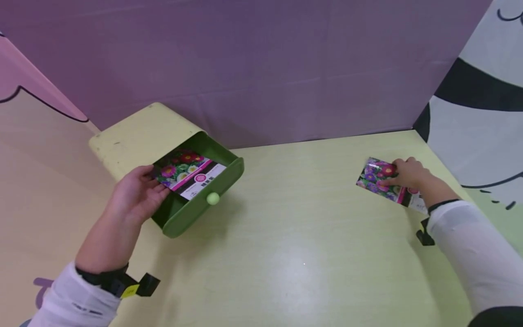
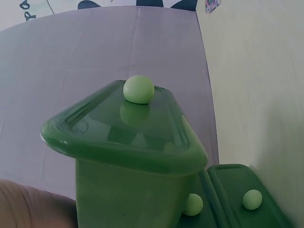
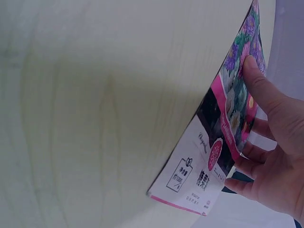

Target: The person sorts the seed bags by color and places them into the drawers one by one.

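At the left in the head view, a green drawer point(image 1: 203, 200) with a pale round knob point(image 1: 213, 198) is pulled out of a cream cabinet point(image 1: 143, 136). A flower seed packet point(image 1: 180, 175) lies inside it, picture side up. My left hand point(image 1: 136, 193) is at the drawer's left side, palm up and fingers loosely bent, by the packet's edge; the drawer hides the fingertips in the left wrist view. At the right, my right hand point(image 1: 408, 175) pinches a second flower seed packet point(image 3: 209, 137), thumb on its printed face, just over the table.
Below the pulled-out drawer, two more green drawer fronts point(image 2: 251, 209) with round knobs show in the left wrist view. The pale wooden table point(image 1: 286, 218) meets a purple backdrop point(image 1: 265, 68) at the back. Patterned panels point(image 1: 482, 150) flank both sides.
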The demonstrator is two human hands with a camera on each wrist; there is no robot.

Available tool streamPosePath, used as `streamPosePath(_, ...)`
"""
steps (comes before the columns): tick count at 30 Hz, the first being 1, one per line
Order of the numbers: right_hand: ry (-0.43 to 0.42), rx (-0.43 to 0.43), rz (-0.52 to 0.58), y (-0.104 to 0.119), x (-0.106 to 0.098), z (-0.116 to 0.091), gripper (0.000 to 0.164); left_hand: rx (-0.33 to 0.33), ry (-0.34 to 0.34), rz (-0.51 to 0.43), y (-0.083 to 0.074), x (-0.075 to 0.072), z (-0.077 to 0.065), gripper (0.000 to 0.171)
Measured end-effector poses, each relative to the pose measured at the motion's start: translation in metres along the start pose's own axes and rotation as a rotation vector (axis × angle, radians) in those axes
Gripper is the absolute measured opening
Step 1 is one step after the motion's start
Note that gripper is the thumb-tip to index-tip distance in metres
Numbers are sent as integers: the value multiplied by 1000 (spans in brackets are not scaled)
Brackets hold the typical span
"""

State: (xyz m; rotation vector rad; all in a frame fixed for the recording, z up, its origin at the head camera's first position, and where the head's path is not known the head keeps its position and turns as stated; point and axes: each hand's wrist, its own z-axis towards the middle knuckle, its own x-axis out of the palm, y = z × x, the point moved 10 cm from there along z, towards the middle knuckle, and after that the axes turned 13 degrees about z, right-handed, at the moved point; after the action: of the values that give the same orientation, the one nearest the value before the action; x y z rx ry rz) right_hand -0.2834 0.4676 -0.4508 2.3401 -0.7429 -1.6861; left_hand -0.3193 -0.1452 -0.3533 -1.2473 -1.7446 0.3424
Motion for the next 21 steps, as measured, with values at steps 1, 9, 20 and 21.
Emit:
streamPosePath(1,-3,-1,-1,0,0,0,110,9,2,26,-1,1,-1,60)
streamPosePath(9,5,18,14,-2,-1,3,89,57,-23,133,-5,5,-6,63)
streamPosePath(20,46,70,85,-7,0,2,79,96,-34,287,-5,10,-14,50)
streamPosePath(21,45,69,92,-8,0,2,78,94,-33,314,-4,12,-15,57)
